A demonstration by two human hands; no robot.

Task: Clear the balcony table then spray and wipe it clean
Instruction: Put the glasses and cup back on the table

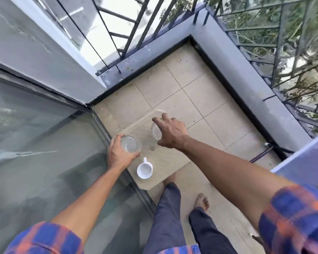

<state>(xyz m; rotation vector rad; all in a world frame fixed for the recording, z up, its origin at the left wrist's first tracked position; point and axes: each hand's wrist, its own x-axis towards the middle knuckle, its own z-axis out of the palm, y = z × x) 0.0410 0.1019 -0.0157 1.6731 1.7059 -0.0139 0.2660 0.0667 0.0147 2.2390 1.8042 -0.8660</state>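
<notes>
A small beige table (165,160) stands against the glass door on the tiled balcony. My left hand (117,154) is wrapped around a clear drinking glass (129,143) at the table's left edge. My right hand (171,132) reaches over a second clear glass (155,132) further back, fingers spread around its rim; whether they grip it I cannot tell. A white mug (144,169) stands upright near the table's front, handle pointing away, apart from both hands. A round hole (152,148) marks the tabletop's middle.
A glass sliding door (44,143) runs along the left. A low grey parapet (246,77) with dark metal railing (283,52) encloses the balcony. My bare feet (202,200) stand on beige tiles just before the table. A dark rod (261,154) lies by the right wall.
</notes>
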